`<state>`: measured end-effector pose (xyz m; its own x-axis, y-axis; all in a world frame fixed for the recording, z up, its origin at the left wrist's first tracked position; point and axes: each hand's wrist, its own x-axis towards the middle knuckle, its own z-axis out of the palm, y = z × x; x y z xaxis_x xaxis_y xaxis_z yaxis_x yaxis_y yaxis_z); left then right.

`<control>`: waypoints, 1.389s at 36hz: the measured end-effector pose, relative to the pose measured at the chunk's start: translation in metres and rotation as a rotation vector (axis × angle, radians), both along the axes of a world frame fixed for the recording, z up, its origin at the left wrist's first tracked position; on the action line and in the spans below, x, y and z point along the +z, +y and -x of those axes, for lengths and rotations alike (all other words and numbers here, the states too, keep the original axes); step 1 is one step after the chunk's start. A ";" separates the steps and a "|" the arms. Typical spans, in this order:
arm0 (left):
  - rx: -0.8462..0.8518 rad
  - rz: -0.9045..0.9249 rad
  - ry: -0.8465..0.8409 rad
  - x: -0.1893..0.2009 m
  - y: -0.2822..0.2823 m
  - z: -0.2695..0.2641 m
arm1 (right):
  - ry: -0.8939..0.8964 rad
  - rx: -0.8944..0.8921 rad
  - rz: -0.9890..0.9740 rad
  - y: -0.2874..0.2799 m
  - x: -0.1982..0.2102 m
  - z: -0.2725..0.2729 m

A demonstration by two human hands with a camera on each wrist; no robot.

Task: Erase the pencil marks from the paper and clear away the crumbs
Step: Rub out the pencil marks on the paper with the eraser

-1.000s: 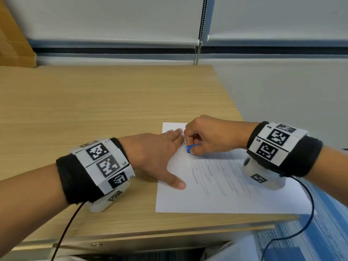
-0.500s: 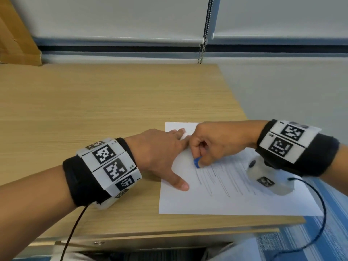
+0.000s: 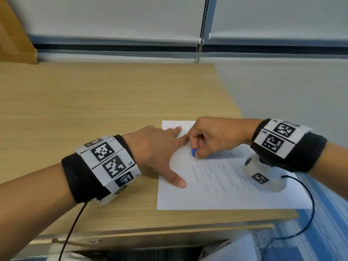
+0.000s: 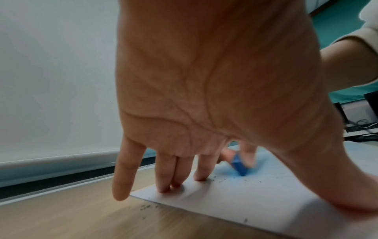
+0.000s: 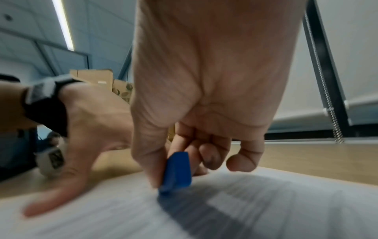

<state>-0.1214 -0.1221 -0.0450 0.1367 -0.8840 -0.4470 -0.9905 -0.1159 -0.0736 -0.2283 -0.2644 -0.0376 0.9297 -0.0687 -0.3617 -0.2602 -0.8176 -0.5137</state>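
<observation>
Two risks I see: my right hand (image 3: 211, 138) pinches the blue eraser (image 3: 194, 152) on the paper (image 3: 226, 196) beside my flat left fingers (image 3: 177, 129), so hard rubbing could crease the sheet near the worktop (image 3: 113, 102) edge and scatter crumbs (image 4: 145, 207).

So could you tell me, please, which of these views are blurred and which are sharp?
Right wrist view: the paper is streaked with motion blur beneath the blue eraser. Left wrist view: mostly sharp, crumbs distinct, eraser slightly smeared. Head view: sharp, pencil marks legible.
</observation>
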 end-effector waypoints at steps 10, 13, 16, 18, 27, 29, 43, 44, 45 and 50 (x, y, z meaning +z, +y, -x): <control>0.016 -0.020 -0.038 0.000 -0.001 0.001 | 0.010 -0.012 0.004 -0.002 0.004 -0.002; 0.006 -0.007 -0.041 -0.001 0.000 0.000 | 0.131 0.084 -0.036 0.008 0.003 0.004; -0.003 0.000 -0.033 0.000 0.000 0.000 | 0.209 0.172 -0.009 0.017 0.005 0.001; -0.003 -0.010 -0.024 0.001 0.000 0.000 | 0.143 0.131 0.019 0.013 0.008 -0.007; -0.015 -0.018 -0.037 0.000 -0.001 -0.001 | 0.165 0.164 0.017 0.019 0.002 0.001; -0.017 -0.020 -0.040 0.001 -0.001 0.001 | 0.148 0.153 0.013 0.017 0.004 -0.001; -0.012 -0.024 -0.068 -0.002 -0.003 -0.002 | 0.073 0.064 -0.027 0.013 0.005 0.006; -0.011 -0.024 -0.068 -0.002 -0.003 -0.002 | 0.043 0.034 -0.028 0.011 0.004 0.007; -0.011 -0.023 -0.068 -0.002 -0.003 -0.002 | 0.032 0.025 -0.032 0.011 0.003 0.009; -0.018 -0.018 -0.061 -0.003 -0.003 -0.003 | 0.134 0.165 -0.053 0.021 -0.001 0.018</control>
<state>-0.1182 -0.1252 -0.0478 0.1485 -0.8786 -0.4539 -0.9860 -0.0964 -0.1360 -0.2459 -0.2432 -0.0383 0.8703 0.1031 -0.4817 -0.1938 -0.8273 -0.5273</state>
